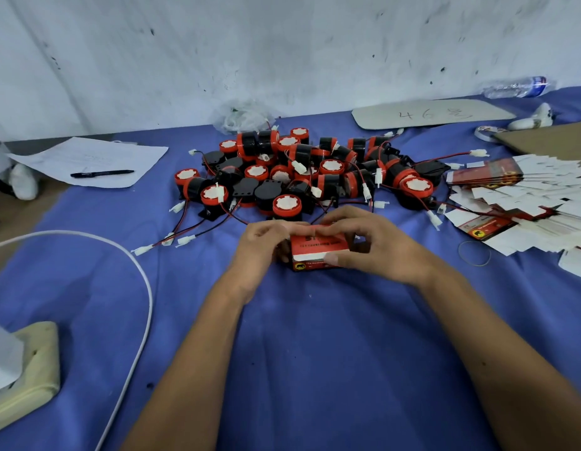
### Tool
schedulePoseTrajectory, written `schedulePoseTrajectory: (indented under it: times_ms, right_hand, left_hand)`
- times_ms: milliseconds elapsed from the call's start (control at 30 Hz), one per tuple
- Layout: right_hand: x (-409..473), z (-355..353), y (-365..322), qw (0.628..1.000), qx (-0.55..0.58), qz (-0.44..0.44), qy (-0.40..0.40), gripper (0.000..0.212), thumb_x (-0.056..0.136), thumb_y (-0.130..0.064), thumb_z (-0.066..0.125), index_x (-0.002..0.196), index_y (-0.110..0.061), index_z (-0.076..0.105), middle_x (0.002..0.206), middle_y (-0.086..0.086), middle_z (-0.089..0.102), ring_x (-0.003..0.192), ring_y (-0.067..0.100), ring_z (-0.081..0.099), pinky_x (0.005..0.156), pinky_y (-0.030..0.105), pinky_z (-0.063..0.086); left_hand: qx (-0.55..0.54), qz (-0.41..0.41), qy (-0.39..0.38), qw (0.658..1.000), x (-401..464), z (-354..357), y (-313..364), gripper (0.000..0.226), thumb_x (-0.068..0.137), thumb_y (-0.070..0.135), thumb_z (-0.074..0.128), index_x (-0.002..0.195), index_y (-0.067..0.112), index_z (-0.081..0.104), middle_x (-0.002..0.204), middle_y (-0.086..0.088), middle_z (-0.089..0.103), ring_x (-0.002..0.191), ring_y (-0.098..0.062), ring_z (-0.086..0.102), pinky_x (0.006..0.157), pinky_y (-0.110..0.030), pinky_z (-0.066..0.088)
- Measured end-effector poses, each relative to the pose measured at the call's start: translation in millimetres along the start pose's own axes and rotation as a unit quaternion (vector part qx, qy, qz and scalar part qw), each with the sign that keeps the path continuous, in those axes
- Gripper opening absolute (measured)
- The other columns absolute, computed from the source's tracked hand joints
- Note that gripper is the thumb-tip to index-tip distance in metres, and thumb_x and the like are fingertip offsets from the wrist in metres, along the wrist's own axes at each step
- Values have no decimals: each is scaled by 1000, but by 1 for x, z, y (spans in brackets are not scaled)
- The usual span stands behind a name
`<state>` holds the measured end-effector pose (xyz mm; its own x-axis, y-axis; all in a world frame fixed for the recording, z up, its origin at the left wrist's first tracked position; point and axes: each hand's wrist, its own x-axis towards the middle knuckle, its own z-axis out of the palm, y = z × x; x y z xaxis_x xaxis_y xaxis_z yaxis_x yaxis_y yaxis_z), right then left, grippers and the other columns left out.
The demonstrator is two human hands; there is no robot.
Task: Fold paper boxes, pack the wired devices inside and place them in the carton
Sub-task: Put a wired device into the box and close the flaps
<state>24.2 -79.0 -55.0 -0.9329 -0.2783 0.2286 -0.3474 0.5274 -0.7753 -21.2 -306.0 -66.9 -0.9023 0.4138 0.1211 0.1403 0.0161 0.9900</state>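
Note:
A small red paper box (315, 252) with a white strip and a yellow logo sits on the blue cloth at the centre. My left hand (266, 247) grips its left end, fingers curled over the top edge. My right hand (364, 242) grips its right end, thumb pressed on the front face and fingers over the top. Whether a device is inside the box is hidden. Just beyond the box lies a pile of several red-and-black wired devices (302, 170) with white connectors. A fanned stack of flat unfolded boxes (523, 203) lies at the right.
A paper sheet (87, 161) with a black pen (102, 173) lies at the back left. A white cable (142, 288) curves to a power strip (32, 369) at the near left. Brown cardboard (549, 138), a plastic bottle (517, 87) and a rubber band (474, 253) lie at the right.

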Motion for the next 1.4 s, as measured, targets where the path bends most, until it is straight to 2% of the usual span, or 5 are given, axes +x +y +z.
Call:
schedulePoseTrajectory:
  times_ms: [100, 467, 667, 1067, 1400]
  right_hand:
    - [-1, 4, -8, 999, -19, -8, 48, 44, 76, -46, 81, 110, -19, 78, 119, -9, 64, 111, 10, 62, 89, 32, 55]
    - [10, 15, -4, 982, -136, -86, 103, 31, 74, -26, 91, 94, -13, 73, 99, 0, 59, 87, 18, 59, 76, 38, 52]
    - [3, 14, -1, 982, -161, -88, 39, 52, 84, -43, 79, 133, -31, 66, 132, -10, 59, 118, 8, 58, 96, 32, 51]
    - [3, 31, -14, 981, -171, -33, 87, 42, 100, -26, 60, 141, -39, 57, 117, -12, 54, 111, 19, 34, 108, 34, 29]
    - [5, 31, -10, 991, -130, 9, 28, 45, 106, -16, 46, 146, -36, 52, 136, -9, 41, 125, 14, 31, 114, 24, 22]
  left_hand:
    - [83, 39, -16, 996, -3, -3, -1, 18, 93, 12, 75, 110, 13, 79, 118, 1, 75, 102, -12, 72, 81, -22, 54]
    - [186, 102, -22, 977, -3, -3, -2, 28, 80, 13, 88, 104, 17, 75, 121, 8, 72, 113, -6, 67, 94, -21, 52]
    - [166, 66, -52, 983, -7, -10, 1, 53, 71, 15, 95, 109, 14, 59, 118, 8, 67, 100, -16, 68, 79, -35, 62]
    - [205, 99, -25, 973, -3, -3, -2, 78, 66, 7, 95, 132, 20, 55, 124, 13, 63, 114, -4, 62, 86, -23, 56]
    - [156, 124, -8, 980, -5, -4, 0, 54, 78, 14, 89, 124, 17, 60, 128, 5, 65, 108, -21, 66, 84, -36, 59]
